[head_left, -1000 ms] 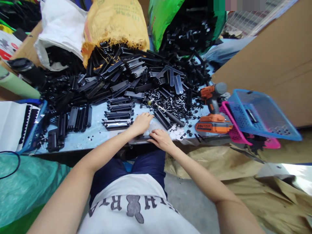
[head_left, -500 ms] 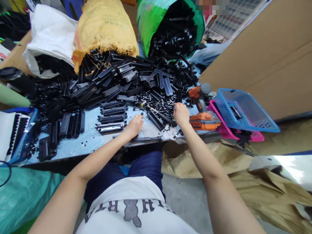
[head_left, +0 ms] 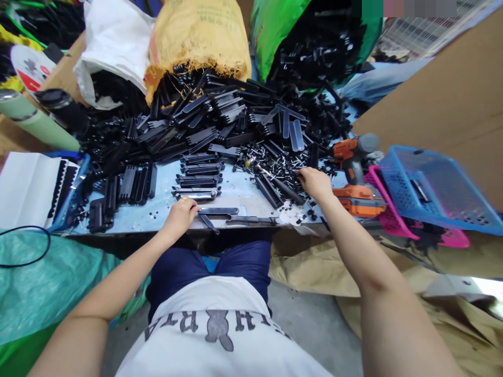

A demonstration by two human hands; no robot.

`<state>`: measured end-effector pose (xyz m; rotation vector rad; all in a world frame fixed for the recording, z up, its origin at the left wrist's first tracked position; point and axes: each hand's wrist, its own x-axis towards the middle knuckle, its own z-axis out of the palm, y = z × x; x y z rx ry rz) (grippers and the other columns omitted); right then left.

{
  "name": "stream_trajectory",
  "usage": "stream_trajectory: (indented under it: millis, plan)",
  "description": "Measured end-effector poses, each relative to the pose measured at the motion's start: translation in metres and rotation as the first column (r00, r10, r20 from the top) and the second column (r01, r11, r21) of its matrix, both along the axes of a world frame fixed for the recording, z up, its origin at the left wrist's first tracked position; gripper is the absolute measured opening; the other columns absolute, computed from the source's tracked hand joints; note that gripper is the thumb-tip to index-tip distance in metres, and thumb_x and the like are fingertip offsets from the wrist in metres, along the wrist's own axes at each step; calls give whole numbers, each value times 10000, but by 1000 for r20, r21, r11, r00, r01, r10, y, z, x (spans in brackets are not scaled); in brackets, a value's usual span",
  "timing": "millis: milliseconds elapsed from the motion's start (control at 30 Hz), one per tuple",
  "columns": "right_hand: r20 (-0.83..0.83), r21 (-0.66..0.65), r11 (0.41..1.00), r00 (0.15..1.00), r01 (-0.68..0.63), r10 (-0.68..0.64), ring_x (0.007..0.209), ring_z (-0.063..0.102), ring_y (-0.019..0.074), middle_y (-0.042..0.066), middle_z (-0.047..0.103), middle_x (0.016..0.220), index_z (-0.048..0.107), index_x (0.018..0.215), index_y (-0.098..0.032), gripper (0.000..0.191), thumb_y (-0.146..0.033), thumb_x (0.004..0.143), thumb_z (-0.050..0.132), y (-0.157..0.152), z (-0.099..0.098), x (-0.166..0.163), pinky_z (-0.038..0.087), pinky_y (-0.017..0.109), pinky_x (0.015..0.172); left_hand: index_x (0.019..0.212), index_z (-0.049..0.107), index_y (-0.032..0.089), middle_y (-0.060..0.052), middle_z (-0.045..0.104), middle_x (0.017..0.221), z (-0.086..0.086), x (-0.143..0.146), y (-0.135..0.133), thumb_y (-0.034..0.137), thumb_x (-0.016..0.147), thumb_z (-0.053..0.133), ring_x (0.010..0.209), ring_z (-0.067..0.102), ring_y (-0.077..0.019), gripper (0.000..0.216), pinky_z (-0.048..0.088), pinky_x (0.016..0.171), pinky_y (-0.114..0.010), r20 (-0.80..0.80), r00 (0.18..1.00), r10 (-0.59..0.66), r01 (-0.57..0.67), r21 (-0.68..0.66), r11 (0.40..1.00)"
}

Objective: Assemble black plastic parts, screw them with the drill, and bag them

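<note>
My left hand (head_left: 181, 219) is at the front edge of the table, its fingers closed on the end of a flat black plastic bar (head_left: 223, 211). A second dark arm (head_left: 208, 223) angles down from beside that bar. Just above this hand lies a stack of black plastic assemblies (head_left: 198, 180) in a column. My right hand (head_left: 316, 184) reaches into the edge of a pile of small screws and black bits (head_left: 281, 163), fingertips pinched together; what they hold, if anything, is hidden. Two dark rods (head_left: 271, 191) lie between the hands.
An orange cordless drill (head_left: 359, 178) stands right of my right hand, before blue (head_left: 440, 204) and pink baskets (head_left: 387, 209). Black parts spill from a yellow sack (head_left: 200, 36) and a green sack (head_left: 275, 26). Bottles (head_left: 43, 123) and a blue tray (head_left: 84, 173) stand left.
My left hand has moved left and toward the table edge and now grips the black bar. My right hand stays by the screw pile. The whole view has shifted.
</note>
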<state>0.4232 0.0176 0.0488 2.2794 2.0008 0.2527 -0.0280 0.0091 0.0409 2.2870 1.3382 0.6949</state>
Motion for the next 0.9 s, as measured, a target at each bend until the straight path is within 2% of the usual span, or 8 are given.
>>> stream_trajectory:
  millis: [100,200,333,433,500,767,833,900]
  plan:
    - [-118,103,994,993,37,-25,847,580,212,111,587,1067,622,1022,-167,245,-206,877,429,-3,15,-11,415,297,678,768,611,157,-80,603,813,1,8,4,190,832,558,755,593,-204,89,470,704,-319,-118,992,-37,40,24,999]
    - [-299,257,967,951,1,78,902,581,217,113,592,1025,626,980,-160,216,-214,864,451,-11,31,-37,447,312,763,780,617,150,-88,609,830,-6,14,3,172,838,553,768,602,-206,89,476,716,-320,-163,983,-84,93,47,995]
    - [-604,320,946,758,-55,248,783,610,190,71,640,874,630,902,-172,198,-342,846,544,-28,35,-95,496,316,742,891,635,136,-95,640,825,-26,14,-7,230,897,497,780,603,-200,168,478,732,-322,-96,994,-51,72,235,969]
    - [-737,266,938,581,-221,346,703,614,163,43,658,795,645,835,-182,209,-381,829,583,-39,27,-138,504,285,686,987,629,126,-95,666,826,-40,8,-15,206,921,450,807,601,-197,207,465,734,-325,-92,993,-68,100,409,907]
    - [-757,233,907,519,-352,396,674,610,146,39,655,758,651,795,-173,164,-325,827,597,-41,21,-158,489,255,653,1024,624,133,-94,676,830,-43,5,-16,188,914,459,834,600,-205,205,448,717,-335,-114,992,-62,109,472,875]
    - [-463,-35,778,700,-628,544,726,600,151,89,636,823,651,802,-139,190,-106,875,479,-39,14,-187,424,240,669,1110,607,143,-124,675,1040,-41,12,-24,213,896,489,1009,587,-246,254,395,833,-401,-146,989,-29,100,511,853]
    - [-462,9,757,669,-653,582,809,612,168,103,648,882,656,885,-136,206,-139,907,451,-45,2,-186,439,252,717,1134,594,140,-125,655,1112,-40,19,-25,229,903,481,1092,558,-254,273,374,909,-417,-195,972,-128,211,502,838]
    - [-496,148,747,605,-648,623,944,600,181,118,648,1010,632,1034,-142,240,-232,941,431,-53,-15,-180,448,276,805,1173,569,127,-131,624,1180,-38,27,-23,253,910,474,1139,534,-253,307,362,957,-410,-279,924,-263,370,467,803]
